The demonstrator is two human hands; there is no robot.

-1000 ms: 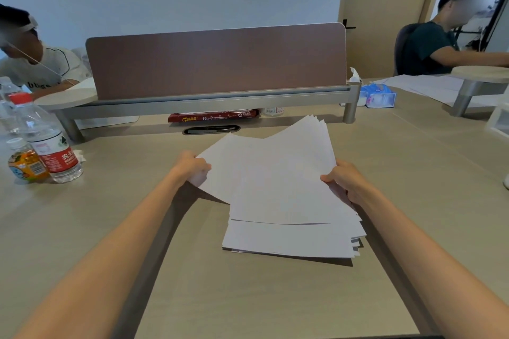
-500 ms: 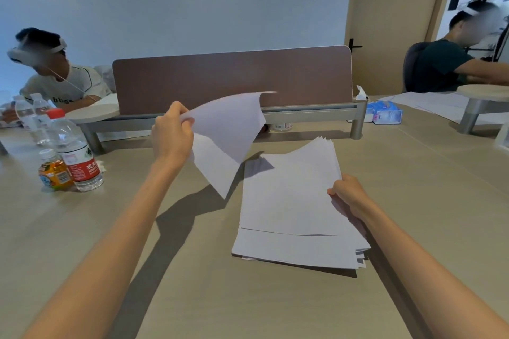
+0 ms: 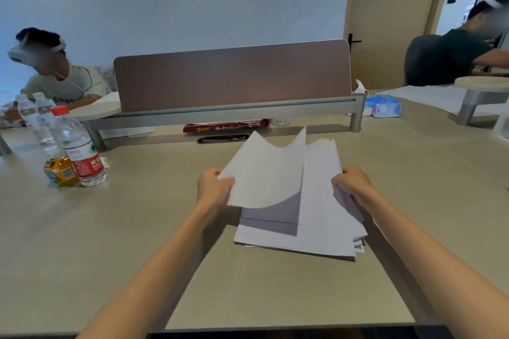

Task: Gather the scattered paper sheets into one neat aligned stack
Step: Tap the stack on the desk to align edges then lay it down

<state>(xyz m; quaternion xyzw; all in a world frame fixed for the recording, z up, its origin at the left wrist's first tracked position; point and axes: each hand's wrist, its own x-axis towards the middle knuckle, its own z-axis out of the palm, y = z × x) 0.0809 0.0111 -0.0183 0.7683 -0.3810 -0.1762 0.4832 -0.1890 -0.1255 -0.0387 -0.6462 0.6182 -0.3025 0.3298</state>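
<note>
Pinches curled sheet (image 3: pixel 265 173) in left hand (image 3: pixel 213 187), centre frame, for laying atop; curls fingers (image 3: pixel 338 184) of right hand (image 3: pixel 352 180) round paper stack (image 3: pixel 322 206) edge, steadying it on desk (image 3: pixel 137 228).

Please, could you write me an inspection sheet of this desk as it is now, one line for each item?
Surface: beige table, no spill seen.
Job's things: paper stack lies uneven, edges fanned; one loose sheet is lifted, curled, over its left half.
Clutter: red-capped water bottle, orange drink, red packet, black pen-like thing, tissue pack.
Grips: left grip pinches the loose sheet; right grip holds the stack's right edge.
Cables: nothing seen on the table.
Surroundings: brown desk divider; person at left and person at right, both seated.
</note>
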